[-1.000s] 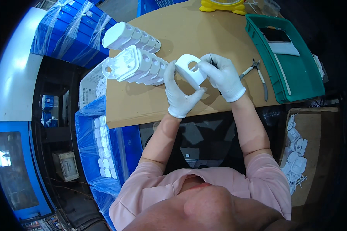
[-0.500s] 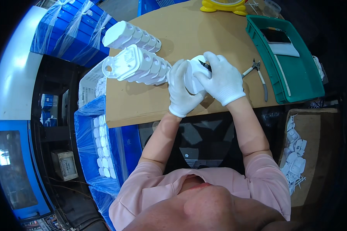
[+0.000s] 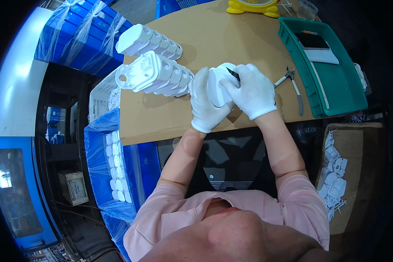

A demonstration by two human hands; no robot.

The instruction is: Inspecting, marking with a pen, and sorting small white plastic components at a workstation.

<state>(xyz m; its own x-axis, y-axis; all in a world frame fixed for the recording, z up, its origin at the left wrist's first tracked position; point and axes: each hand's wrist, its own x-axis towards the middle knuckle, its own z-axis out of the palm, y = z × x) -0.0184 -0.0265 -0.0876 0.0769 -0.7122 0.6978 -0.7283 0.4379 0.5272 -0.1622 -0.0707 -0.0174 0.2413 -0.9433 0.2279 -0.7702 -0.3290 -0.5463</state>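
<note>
Both my hands wear white knit gloves and meet over the near part of the table. My left hand (image 3: 205, 102) is closed round the left side of a white plastic part (image 3: 218, 87), which is smooth and rounded at the top. In my right hand (image 3: 252, 91) is a dark craft knife (image 3: 233, 74), its pointed tip at the part's upper right edge. The right thumb rests against the part's face. Most of the knife's handle is hidden by the glove. Left of my hands lie two rows of stacked white plastic parts (image 3: 159, 74).
A cardboard sheet (image 3: 214, 32) covers the table. Nippers (image 3: 291, 83) lie right of my hands, beside a green tray (image 3: 321, 94). At the lower left stands a lined blue crate (image 3: 139, 174) with white parts; a box of white scraps (image 3: 353, 174) is at the lower right.
My right hand has shifted slightly down, and its fingers have curled in closer round the knife. The left hand and the white part have hardly moved.
</note>
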